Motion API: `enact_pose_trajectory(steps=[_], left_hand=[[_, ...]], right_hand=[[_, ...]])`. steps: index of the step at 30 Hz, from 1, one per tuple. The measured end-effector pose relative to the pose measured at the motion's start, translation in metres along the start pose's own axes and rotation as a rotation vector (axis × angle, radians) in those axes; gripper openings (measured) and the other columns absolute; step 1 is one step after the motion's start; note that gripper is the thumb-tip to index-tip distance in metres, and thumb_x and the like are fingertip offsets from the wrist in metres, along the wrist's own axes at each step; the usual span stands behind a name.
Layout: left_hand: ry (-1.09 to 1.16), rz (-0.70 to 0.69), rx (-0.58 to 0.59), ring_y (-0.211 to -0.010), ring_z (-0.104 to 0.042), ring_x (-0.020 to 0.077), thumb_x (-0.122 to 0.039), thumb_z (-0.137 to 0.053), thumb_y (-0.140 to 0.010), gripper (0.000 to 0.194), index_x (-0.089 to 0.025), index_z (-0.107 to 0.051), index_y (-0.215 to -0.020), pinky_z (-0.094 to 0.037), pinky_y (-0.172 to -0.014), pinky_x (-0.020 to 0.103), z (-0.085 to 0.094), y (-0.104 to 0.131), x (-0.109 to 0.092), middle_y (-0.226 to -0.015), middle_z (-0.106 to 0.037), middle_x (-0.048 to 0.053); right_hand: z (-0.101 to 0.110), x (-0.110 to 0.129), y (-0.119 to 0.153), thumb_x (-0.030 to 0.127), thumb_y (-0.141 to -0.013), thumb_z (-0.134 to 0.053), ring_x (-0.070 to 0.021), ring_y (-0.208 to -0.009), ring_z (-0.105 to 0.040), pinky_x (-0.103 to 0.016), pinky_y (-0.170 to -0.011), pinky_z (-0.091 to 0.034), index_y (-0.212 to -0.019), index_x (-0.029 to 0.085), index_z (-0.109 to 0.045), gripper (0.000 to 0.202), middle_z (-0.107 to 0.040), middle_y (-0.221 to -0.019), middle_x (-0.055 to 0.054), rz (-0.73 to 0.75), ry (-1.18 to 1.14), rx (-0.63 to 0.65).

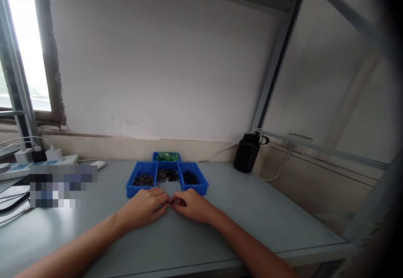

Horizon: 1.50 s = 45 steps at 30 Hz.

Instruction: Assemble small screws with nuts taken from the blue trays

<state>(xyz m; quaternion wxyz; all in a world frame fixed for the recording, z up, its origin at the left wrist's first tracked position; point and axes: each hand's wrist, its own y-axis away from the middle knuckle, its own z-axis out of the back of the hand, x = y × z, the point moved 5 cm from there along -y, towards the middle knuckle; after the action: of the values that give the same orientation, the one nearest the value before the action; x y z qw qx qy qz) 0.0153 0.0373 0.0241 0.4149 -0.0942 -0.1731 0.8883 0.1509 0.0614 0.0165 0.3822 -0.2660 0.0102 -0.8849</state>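
Observation:
My left hand [147,204] and my right hand [193,206] meet over the grey table in front of the blue bins. The fingertips of both are pinched together around a small dark piece [170,203], too small to name. Just beyond my left hand stands a blue bin [133,192] of small metallic parts [144,180]. Behind my right hand is another blue bin [203,188] with small black parts [190,177]. Between the two bins lies a pile of mixed dark and shiny pieces [168,175].
A further blue bin [154,157] at the back holds green packets [167,156]. A black bottle [246,154] stands at the right, near a white cable. On the left are a power strip [69,160] with chargers, a white mouse [100,164] and a phone [14,194].

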Motion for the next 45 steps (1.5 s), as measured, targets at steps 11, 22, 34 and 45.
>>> enact_pose_trajectory(steps=[11, 22, 34, 45], left_hand=[[0.167, 0.105, 0.042, -0.062, -0.052, 0.013, -0.019, -0.047, -0.082, 0.012, -0.018, -0.053, -0.072, -0.034, -0.056, 0.021, -0.011, 0.0, 0.002, -0.071, -0.057, -0.001], [0.075, 0.116, -0.035, -0.073, -0.056, 0.0156, -0.027, -0.038, -0.093, 0.024, -0.019, -0.06, -0.089, -0.04, -0.064, 0.024, -0.001, -0.001, 0.007, -0.079, -0.059, 0.002], [0.0, -0.088, 0.005, -0.072, -0.054, 0.0147, -0.023, -0.038, -0.092, 0.02, -0.018, -0.057, -0.088, -0.04, -0.064, 0.024, -0.001, 0.0, -0.008, -0.079, -0.056, 0.002], [0.027, 0.049, 0.04, -0.069, -0.056, 0.0168, -0.023, -0.033, -0.093, 0.023, -0.018, -0.053, -0.085, -0.039, -0.06, 0.025, -0.01, 0.0, 0.003, -0.077, -0.057, 0.002]], right_hand=[[0.004, 0.019, 0.006, 0.023, -0.081, -0.056, -0.0108, -0.058, -0.055, -0.019, -0.057, -0.04, -0.088, 0.019, -0.06, 0.008, -0.059, -0.064, 0.003, 0.139, -0.109, -0.074], [0.01, 0.006, 0.002, 0.024, -0.085, -0.051, -0.0148, -0.067, -0.059, -0.022, -0.06, -0.037, -0.092, 0.019, -0.062, 0.015, -0.065, -0.072, -0.001, 0.03, 0.201, -0.056], [-0.005, 0.008, 0.002, 0.022, -0.081, -0.051, -0.0145, -0.061, -0.056, -0.022, -0.055, -0.034, -0.074, 0.017, -0.063, 0.015, -0.065, -0.067, -0.001, 0.055, 0.156, 0.059], [0.007, 0.004, 0.002, 0.024, -0.081, -0.056, -0.0118, -0.058, -0.054, -0.02, -0.054, -0.039, -0.089, 0.018, -0.062, 0.012, -0.058, -0.061, 0.003, 0.014, -0.116, -0.034]])
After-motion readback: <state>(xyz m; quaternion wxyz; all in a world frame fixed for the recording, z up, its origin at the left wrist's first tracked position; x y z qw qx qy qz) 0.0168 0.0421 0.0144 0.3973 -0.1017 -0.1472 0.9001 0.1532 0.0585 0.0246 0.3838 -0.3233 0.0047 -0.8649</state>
